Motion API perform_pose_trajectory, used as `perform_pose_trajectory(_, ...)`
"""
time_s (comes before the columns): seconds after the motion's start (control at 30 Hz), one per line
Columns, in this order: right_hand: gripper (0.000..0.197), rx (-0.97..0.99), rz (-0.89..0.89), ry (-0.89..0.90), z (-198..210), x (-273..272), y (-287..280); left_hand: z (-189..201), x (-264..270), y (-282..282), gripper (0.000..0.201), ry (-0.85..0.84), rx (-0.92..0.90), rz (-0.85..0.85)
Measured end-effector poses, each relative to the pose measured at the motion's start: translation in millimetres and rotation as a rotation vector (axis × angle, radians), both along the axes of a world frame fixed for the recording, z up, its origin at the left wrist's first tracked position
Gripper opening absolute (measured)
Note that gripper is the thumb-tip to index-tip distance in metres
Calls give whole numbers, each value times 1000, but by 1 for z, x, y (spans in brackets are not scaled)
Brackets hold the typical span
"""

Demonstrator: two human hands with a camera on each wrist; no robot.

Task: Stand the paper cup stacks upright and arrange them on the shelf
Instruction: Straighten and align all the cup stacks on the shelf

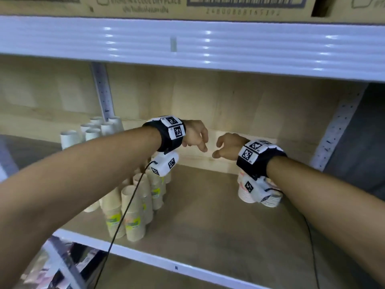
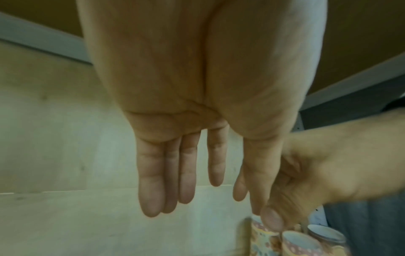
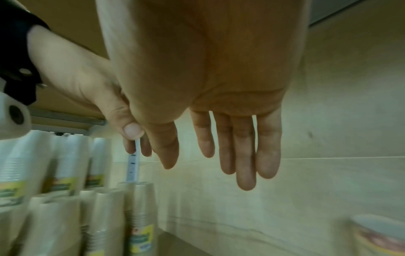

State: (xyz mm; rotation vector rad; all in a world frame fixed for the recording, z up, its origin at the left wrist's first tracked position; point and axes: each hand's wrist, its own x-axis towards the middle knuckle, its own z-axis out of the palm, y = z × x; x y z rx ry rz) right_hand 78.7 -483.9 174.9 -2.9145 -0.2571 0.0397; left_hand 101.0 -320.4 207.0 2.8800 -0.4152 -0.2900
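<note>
We had the shelf (image 1: 208, 222) before us, a pale wooden board with a white front edge, and a carton (image 1: 145, 5) on the level above. Toward the shelf's left side stood the tan stacks (image 1: 133, 213), upright and close together, reaching from near the front edge back toward the rear; each wore a yellow-green label we could not read. Behind them, at the rear left, stood the white stacks (image 1: 91, 130), also upright. Near the right end sat the patterned stacks (image 1: 250, 192), shorter, standing with their mouths up in the left wrist view and partly hidden under our right wrist.

We judged the task nearly or wholly done: every stack we could see was standing and none lay on its side, though the middle of the shelf held nothing and the groups sat well apart.

Our left hand (image 1: 194, 136) and right hand (image 1: 228, 146) hung near each other above the rear middle, fingers loose and straight, holding nothing.

On the carton we read "STORE IN A COOL DRY PLACE"; the digits under its barcode were too blurred to trust.
</note>
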Motion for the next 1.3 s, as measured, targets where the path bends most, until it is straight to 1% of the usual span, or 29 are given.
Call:
perform_pose_trajectory(0.13, 44, -4, 118, -1, 7, -13, 55, 7, -20, 61, 46, 51, -42, 49)
perform_pose_trajectory(0.23, 39, 66, 190, -8, 9, -24, 93, 5, -39, 100, 42, 96, -93, 89)
perform_pose_trajectory(0.33, 35, 138, 268, 27, 9, -38, 130, 0, -59, 135, 36, 129, -134, 118)
perform_pose_trajectory(0.43, 30, 143, 353, 76, 9, -52, 159, -3, -78, 166, 37, 142, -119, 137)
perform_pose_trajectory(0.5, 30, 147, 399, 111, 8, -61, 175, -6, -88, 185, 40, 164, -97, 154)
perform_pose_trajectory(0.57, 32, 120, 439, 117, 4, -70, 187, -11, -99, 199, 38, 189, -86, 173)
perform_pose_trajectory(0.7, 32, 42, 495, 124, -6, -86, 202, -23, -112, 211, 41, 220, -85, 165)
perform_pose_trajectory(0.83, 34, -24, 491, 153, -19, -91, 212, -36, -118, 211, 42, 258, -74, 160)
perform_pose_trajectory(1.0, 32, -19, 475, 168, -28, -92, 215, -48, -120, 209, 37, 289, -78, 155)
perform_pose_trajectory(1.07, 31, -13, 474, 174, -30, -94, 216, -53, -120, 208, 38, 296, -86, 166)
perform_pose_trajectory(1.13, 30, -26, 477, 174, -32, -96, 218, -56, -119, 208, 39, 296, -101, 177)
perform_pose_trajectory(1.3, 31, -32, 493, 148, -36, -100, 219, -60, -120, 207, 34, 276, -121, 182)
